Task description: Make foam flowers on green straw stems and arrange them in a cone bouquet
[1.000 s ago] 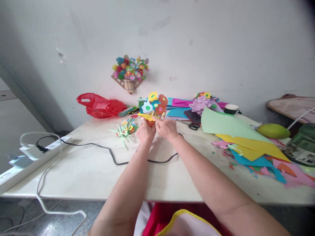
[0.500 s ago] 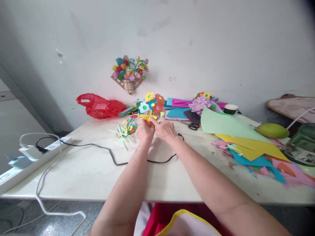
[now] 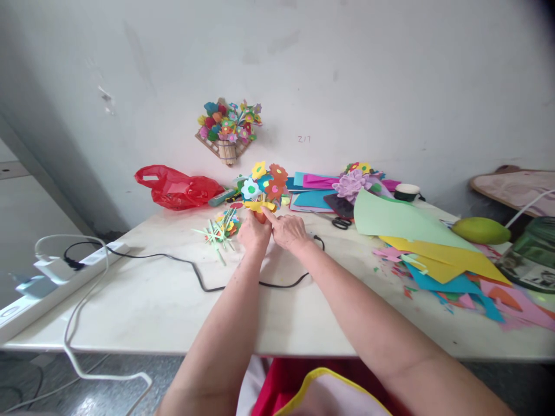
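A bunch of paper flowers (image 3: 266, 184) in blue, orange-brown and yellow stands upright at mid-table. Below the blooms is a bent yellow piece (image 3: 259, 205) with some orange under it. My left hand (image 3: 255, 232) is closed around the lower part of the bunch, hiding its base. My right hand (image 3: 289, 232) lies against the left one, index finger stretched onto the yellow piece and the other fingers curled; its thumb is hidden. Just left of my hands lies a pile of smaller paper flowers (image 3: 223, 228) with pale green stems.
A black cable (image 3: 195, 271) crosses the table below my forearms. Scissors (image 3: 341, 223), coloured sheets (image 3: 399, 216), paper scraps (image 3: 455, 283) and a glass jar (image 3: 533, 254) are on the right. At left are a red plastic bag (image 3: 177, 188) and a power strip (image 3: 93, 254).
The bunch of paper flowers has shifted slightly to the left with both hands. My right index finger still touches the yellow piece.
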`<state>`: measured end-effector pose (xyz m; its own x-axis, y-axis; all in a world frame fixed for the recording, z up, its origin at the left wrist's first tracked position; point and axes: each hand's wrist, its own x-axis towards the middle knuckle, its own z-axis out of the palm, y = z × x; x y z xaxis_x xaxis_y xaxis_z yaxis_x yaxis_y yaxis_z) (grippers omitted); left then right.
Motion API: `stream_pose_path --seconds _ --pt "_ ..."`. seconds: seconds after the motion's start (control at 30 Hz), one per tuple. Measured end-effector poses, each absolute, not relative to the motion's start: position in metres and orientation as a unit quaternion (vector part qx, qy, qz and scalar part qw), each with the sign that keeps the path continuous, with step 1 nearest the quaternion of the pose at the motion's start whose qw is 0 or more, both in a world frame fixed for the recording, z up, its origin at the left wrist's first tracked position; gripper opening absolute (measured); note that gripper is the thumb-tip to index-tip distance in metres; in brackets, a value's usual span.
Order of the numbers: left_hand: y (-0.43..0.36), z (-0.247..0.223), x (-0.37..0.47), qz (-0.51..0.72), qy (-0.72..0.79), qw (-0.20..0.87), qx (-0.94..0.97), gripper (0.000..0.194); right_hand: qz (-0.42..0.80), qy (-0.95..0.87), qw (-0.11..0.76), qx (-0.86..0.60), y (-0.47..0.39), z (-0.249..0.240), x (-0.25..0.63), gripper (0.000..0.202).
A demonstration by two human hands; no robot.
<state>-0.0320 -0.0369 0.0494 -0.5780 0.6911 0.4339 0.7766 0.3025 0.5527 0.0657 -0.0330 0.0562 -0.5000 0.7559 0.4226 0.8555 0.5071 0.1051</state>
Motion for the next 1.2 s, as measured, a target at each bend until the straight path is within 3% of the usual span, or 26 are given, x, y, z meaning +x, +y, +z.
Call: stream_pose_path --seconds 0.33,0.73,1.2 --pt "-0.041 0.053 -0.033 -0.375 -0.804 0.049 -0.459 0.039 -0.160 -0.852 0.173 -0.467 -0.033 0.052 0.064 0.067" --pt "-0.039 0.049 -0.036 -0.358 -0.811 0.080 -0.456 0.043 -0.211 -0.839 0.358 -0.352 -0.033 0.049 0.068 0.046" --pt "-0.036 0.045 -0.033 -0.324 -0.793 0.149 -0.494 0.046 -0.194 -0.836 0.360 -0.366 -0.028 0.043 0.064 0.047"
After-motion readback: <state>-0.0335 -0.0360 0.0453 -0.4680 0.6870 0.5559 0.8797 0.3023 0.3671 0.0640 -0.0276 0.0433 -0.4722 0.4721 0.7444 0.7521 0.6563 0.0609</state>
